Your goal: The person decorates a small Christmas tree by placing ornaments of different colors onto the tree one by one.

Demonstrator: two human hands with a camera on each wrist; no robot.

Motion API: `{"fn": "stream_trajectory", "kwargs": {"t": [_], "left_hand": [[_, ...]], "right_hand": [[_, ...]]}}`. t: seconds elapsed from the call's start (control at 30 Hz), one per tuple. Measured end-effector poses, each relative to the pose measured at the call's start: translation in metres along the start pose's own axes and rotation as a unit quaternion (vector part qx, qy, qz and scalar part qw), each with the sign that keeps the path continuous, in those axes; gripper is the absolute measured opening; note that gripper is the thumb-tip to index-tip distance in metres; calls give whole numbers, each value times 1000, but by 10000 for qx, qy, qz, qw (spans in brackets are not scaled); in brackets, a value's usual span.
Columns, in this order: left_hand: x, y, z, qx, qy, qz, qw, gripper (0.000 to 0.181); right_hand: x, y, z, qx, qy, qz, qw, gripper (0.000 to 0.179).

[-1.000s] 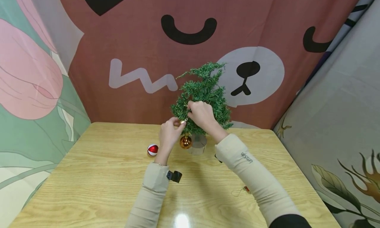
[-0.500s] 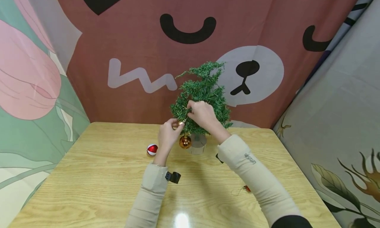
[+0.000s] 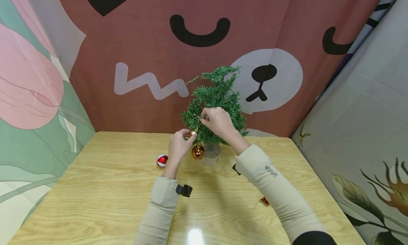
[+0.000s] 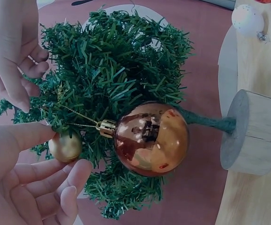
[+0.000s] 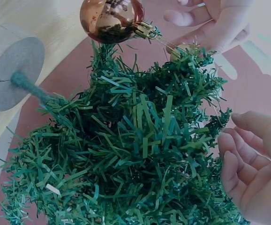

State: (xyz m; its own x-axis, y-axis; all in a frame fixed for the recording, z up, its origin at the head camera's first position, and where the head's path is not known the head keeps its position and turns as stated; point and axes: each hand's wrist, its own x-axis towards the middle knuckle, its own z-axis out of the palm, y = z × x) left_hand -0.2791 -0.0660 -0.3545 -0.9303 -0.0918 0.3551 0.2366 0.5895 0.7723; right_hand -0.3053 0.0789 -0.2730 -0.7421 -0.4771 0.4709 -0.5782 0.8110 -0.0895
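Fingers (image 4: pixel 37 134) of the left hand (image 3: pixel 179 144) grip a gold ball (image 4: pixel 65 147) beside the lone tree (image 3: pixel 220 96), likely steadying it, as the right hand (image 3: pixel 219 121) pinches a sprig (image 5: pixel 221 121), apparently keeping it still. One copper ball (image 4: pixel 152 138) hangs below by its cord (image 4: pixel 79 125). Three ornaments make five on the bench (image 3: pixel 111 195) side: striped ball (image 3: pixel 162 160), white ball (image 4: pixel 248 20), half-hidden red one (image 3: pixel 265 201).
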Motion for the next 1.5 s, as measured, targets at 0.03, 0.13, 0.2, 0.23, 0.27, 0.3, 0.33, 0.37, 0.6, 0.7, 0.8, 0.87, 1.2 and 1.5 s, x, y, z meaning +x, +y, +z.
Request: {"fn": "stream_trajectory", "kwargs": {"t": [0.03, 0.13, 0.2, 0.23, 0.27, 0.3, 0.33, 0.37, 0.6, 0.7, 0.8, 0.87, 1.2, 1.5], "left_hand": [[0, 0, 0, -4, -1, -4, 10000, 36], [0, 0, -1, -9, 7, -30, 10000, 36], [0, 0, -1, -28, 22, -38, 10000, 37], [0, 0, -2, -37, 41, -45, 10000, 37], [0, 0, -2, -40, 59, -35, 10000, 37], [0, 0, -2, -37, 78, -11, 10000, 37], [-1, -1, -2, -40, 92, 7, 9999, 37], [-1, -1, -3, -52, 98, 12, 9999, 37], [-5, -4, -4, -116, 93, -18, 9999, 37], [-7, -4, -5, -117, 93, 7, 9999, 38], [-9, -5, -6, -159, 115, 19, 9998, 38], [-11, -6, -6, -177, 135, 11, 9998, 39], [-17, -11, -6, -261, 173, -42, 9995, 35], [-22, -15, -8, -284, 182, -105, 9994, 33]], "right_hand": [[0, 0, -1, 21, 22, -11, 10000, 12], [-1, 0, -3, 107, 84, -31, 9999, 11], [-1, 0, -4, 161, 107, -28, 9998, 11], [-1, 0, -4, 189, 109, -21, 9998, 11], [-1, 0, -5, 211, 109, -17, 9997, 10], [-1, 0, -5, 227, 107, -14, 9997, 10], [-1, 0, -6, 241, 105, -13, 9997, 10], [-1, 0, -6, 243, 110, -16, 9996, 10], [-1, 1, -12, 341, 327, -241, 9986, 9], [0, 1, -16, 394, 469, -357, 9975, 9], [2, 1, -20, 418, 626, -475, 9960, 9], [3, 1, -22, 397, 760, -552, 9948, 9], [11, 3, -40, 282, 1765, -788, 9807, 10], [22, 9, -55, 177, 2342, -992, 9670, 11]]}}
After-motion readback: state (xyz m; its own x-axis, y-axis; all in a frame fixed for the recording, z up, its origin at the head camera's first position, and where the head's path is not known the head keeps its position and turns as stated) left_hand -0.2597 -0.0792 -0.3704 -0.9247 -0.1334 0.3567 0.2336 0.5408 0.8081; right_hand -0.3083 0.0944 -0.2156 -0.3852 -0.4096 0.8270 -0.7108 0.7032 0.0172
